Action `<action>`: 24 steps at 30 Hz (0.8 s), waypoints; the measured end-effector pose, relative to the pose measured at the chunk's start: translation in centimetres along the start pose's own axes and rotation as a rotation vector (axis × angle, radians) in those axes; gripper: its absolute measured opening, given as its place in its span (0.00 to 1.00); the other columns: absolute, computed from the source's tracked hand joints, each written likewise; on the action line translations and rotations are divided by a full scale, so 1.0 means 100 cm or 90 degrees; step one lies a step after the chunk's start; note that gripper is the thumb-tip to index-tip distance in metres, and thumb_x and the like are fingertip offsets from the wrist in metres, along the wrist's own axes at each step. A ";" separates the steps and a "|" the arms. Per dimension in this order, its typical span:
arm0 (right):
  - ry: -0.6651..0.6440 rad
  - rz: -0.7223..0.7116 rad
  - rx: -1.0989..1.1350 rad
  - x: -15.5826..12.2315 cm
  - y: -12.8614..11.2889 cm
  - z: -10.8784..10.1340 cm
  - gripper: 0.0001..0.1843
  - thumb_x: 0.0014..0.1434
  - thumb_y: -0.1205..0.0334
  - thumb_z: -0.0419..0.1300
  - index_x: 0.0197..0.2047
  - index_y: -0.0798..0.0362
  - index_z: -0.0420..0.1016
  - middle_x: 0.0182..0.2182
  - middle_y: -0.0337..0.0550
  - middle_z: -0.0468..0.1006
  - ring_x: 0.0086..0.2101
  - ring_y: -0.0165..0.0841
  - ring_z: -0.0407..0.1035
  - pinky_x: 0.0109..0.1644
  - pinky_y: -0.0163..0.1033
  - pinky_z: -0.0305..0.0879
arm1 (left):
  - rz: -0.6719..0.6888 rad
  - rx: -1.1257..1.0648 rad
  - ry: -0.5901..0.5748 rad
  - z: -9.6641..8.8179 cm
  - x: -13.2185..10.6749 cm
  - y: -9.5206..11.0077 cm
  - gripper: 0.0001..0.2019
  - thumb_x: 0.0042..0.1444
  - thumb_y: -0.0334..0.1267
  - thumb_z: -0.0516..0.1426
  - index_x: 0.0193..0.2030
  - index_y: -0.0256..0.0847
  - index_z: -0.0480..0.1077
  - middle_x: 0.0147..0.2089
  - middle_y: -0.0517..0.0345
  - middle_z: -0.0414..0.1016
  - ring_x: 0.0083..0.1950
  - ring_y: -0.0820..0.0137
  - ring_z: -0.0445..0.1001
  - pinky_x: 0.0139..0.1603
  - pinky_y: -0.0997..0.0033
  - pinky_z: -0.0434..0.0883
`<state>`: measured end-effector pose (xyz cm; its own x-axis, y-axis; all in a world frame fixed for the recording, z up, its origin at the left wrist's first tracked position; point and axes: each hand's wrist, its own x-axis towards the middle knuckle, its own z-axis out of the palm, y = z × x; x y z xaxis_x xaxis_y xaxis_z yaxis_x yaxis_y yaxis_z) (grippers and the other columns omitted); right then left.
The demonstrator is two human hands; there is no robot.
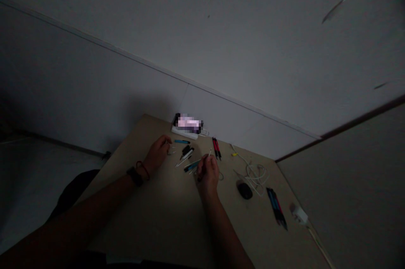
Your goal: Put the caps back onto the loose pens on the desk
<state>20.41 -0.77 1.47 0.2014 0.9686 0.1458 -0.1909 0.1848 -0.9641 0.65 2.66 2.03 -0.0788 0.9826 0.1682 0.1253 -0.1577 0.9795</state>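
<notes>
My right hand (pixel 208 172) is closed, and a thin pale stick (pixel 210 151) pokes up from between its fingertips. Just left of it lie blue-and-black pens (pixel 190 167) with thin light sticks beside them. My left hand (pixel 159 151), with a dark band and a red string at its wrist, rests toward the table's far left with bent fingers pinched together. At those fingertips is a small, thin white thing (pixel 171 149), too dim to name. Between the hands lie a white pen (pixel 185 157), a small black object (pixel 186 149) and a blue pen (pixel 182 141).
A lit phone (pixel 189 123) leans on a white block (pixel 185 133) by the wall. Red-and-black pens (pixel 217 148) lie right of it. Farther right are a coiled white cable (pixel 257 176), a black mouse (pixel 244 190), more pens (pixel 276 208) and a white plug (pixel 299 214) near the table edge.
</notes>
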 end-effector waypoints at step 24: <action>-0.064 0.040 0.110 0.001 -0.010 0.007 0.20 0.56 0.43 0.63 0.28 0.51 0.66 0.13 0.29 0.62 0.12 0.23 0.48 0.13 0.29 0.41 | 0.110 0.562 -0.334 0.011 -0.012 0.003 0.17 0.67 0.39 0.50 0.55 0.52 0.77 0.54 0.56 0.80 0.54 0.60 0.76 0.56 0.61 0.70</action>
<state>19.92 -0.70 2.65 0.0879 0.9893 0.1166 -0.3641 0.1409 -0.9206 1.84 1.51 1.99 0.4228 0.9060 0.0216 0.7893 -0.3798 0.4824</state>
